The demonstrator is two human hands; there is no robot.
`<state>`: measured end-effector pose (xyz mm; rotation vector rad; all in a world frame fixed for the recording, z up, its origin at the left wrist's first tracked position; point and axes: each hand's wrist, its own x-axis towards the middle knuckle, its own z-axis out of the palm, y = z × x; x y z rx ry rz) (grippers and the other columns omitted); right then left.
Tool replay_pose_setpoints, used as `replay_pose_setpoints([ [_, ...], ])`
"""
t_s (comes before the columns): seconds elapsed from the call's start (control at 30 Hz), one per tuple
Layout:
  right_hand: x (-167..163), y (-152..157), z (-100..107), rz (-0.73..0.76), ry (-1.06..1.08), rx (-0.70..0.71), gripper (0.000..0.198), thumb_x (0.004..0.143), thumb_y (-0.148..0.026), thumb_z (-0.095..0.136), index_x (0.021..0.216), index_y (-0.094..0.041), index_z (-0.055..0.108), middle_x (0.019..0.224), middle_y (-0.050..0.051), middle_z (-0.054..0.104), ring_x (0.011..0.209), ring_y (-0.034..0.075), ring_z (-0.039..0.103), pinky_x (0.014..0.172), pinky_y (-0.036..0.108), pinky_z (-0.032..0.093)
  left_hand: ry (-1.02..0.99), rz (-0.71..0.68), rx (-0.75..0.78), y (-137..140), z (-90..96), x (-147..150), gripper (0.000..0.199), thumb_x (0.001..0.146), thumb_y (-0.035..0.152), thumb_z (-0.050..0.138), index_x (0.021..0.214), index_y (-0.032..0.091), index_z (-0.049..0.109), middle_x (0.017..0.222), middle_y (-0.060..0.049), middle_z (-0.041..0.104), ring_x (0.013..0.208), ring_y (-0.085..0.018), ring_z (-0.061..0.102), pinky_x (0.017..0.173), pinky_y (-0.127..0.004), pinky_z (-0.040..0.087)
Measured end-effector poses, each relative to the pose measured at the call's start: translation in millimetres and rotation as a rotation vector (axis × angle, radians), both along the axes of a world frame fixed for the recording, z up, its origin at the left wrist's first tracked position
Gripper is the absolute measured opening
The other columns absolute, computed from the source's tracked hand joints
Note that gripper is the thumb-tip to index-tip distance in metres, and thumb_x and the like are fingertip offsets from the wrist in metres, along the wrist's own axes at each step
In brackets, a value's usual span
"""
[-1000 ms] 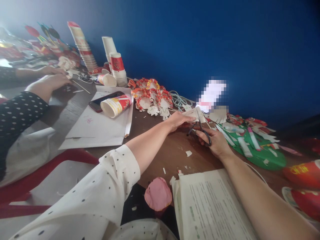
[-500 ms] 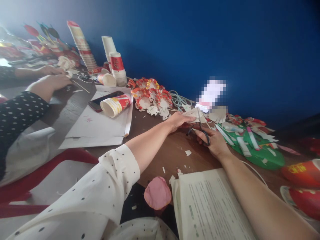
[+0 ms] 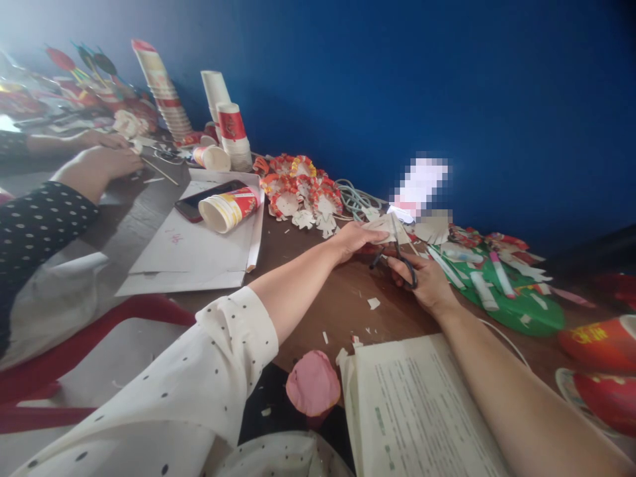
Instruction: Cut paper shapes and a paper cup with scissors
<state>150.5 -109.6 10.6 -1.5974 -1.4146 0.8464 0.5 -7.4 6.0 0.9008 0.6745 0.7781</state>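
Observation:
My left hand (image 3: 358, 240) pinches a pale piece of paper (image 3: 381, 230), which looks like part of a cut paper cup. Black-handled scissors (image 3: 408, 270) are in my right hand (image 3: 426, 278), fingers through the loops. Their blades stand against the paper, close to my left fingertips; whether they are fully closed I cannot make out. Beyond my hands lies a fringed white paper piece (image 3: 433, 228). Small paper scraps (image 3: 373, 303) are scattered on the brown table (image 3: 342, 311) below my hands.
Cut red-and-white cups (image 3: 298, 189) lie beside a coiled cable (image 3: 355, 197). A green disc (image 3: 534, 318) bears markers and scraps. An open book (image 3: 422, 404) lies in front. Leftward are a cup (image 3: 229, 209), a phone (image 3: 191, 204), cup stacks (image 3: 166, 99) and a co-worker's hands (image 3: 106, 159).
Almost nothing differs. Both my hands, the scissors and the paper keep nearly the same place, and the view has shifted very slightly.

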Motion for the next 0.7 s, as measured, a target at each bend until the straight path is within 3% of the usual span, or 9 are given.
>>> replay_pose_setpoints([
  [0.37, -2.4, 1.1, 1.9, -0.027, 0.035, -0.032, 0.055, 0.068, -0.054, 0.074, 0.102, -0.011, 0.076, 0.054, -0.001, 0.056, 0.048, 0.011, 0.048, 0.045, 0.025, 0.039, 0.019, 0.005, 0.009, 1.3, -2.7, 1.0, 0.015, 0.069, 0.014, 0.076, 0.082, 0.011, 0.068, 0.072, -0.005, 0.070, 0.067, -0.013, 0.065, 0.071, -0.027, 0.052],
  [0.7, -1.1, 1.0, 0.1, -0.014, 0.030, -0.024, 0.053, 0.069, -0.054, 0.074, 0.102, -0.012, 0.076, 0.055, -0.001, 0.057, 0.048, 0.011, 0.048, 0.047, 0.025, 0.040, -0.011, 0.013, -0.025, -1.7, 1.9, 0.6, 0.009, 0.071, 0.009, 0.073, 0.078, 0.012, 0.068, 0.076, -0.005, 0.071, 0.075, -0.015, 0.067, 0.081, -0.033, 0.052],
])
